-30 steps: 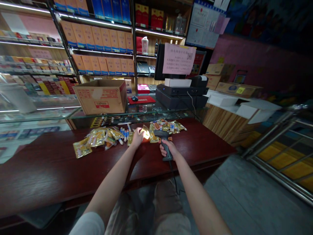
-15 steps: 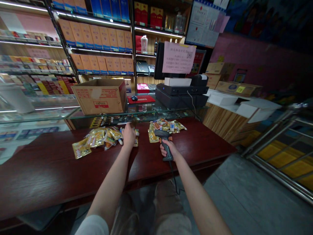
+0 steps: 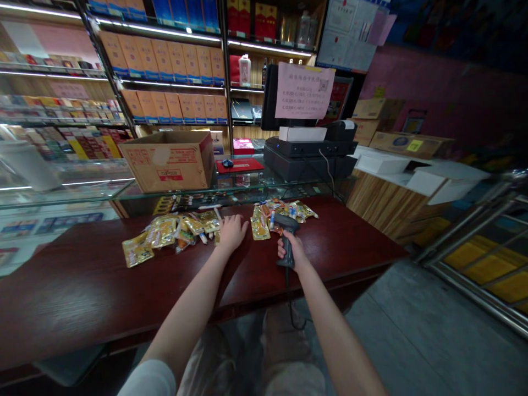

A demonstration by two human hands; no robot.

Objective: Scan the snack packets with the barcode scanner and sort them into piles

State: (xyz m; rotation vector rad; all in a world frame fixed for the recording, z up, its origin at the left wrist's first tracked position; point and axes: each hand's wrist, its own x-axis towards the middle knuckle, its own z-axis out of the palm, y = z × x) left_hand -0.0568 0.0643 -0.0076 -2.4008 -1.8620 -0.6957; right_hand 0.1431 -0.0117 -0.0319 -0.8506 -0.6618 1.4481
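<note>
My right hand [image 3: 292,250] grips the handle of a dark barcode scanner [image 3: 286,231], whose head points toward a small pile of yellow snack packets [image 3: 280,212] on the red-brown counter [image 3: 82,291]. My left hand [image 3: 233,231] rests flat on the counter with fingers spread, holding nothing. It sits between that pile and a larger heap of yellow packets [image 3: 173,231] mixed with small white tubes [image 3: 202,236]. A lone packet [image 3: 136,254] lies at the heap's left end.
A cardboard box [image 3: 169,159] stands on the glass display case [image 3: 61,192] behind the counter. A cash register with a pink paper notice [image 3: 303,98] is at the back right. Shelves of boxed goods [image 3: 165,60] fill the wall. Metal railing [image 3: 474,242] runs along the right.
My left hand held a yellow packet near the scanner, carried it left to the larger heap, let it go, and now lies open on the counter. The scanner hand shifted slightly forward.
</note>
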